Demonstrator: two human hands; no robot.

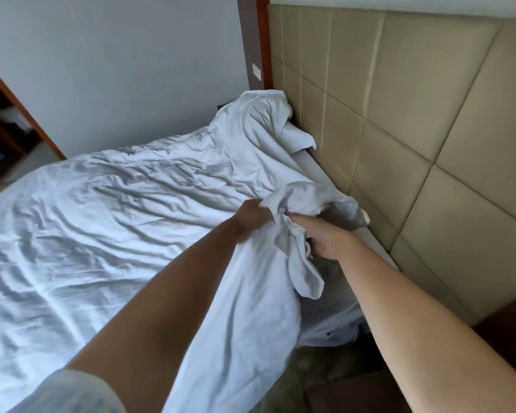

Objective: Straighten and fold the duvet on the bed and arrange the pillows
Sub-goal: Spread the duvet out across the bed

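A wrinkled white duvet (108, 222) covers the bed, bunched high at the far corner by the headboard. A white pillow corner (298, 138) pokes out from under that bunch. My left hand (251, 217) grips a bunched near corner of the duvet from the left. My right hand (325, 238) grips the same gathered corner from the right, with a loose flap of fabric hanging down between my forearms. The bare mattress edge (316, 165) shows along the headboard.
A tan padded headboard (414, 120) runs along the right. A wooden post with a wall switch (256, 71) stands at the far corner. A doorway with a wooden frame (18, 105) opens at the far left. Dark floor (334, 380) lies below my right arm.
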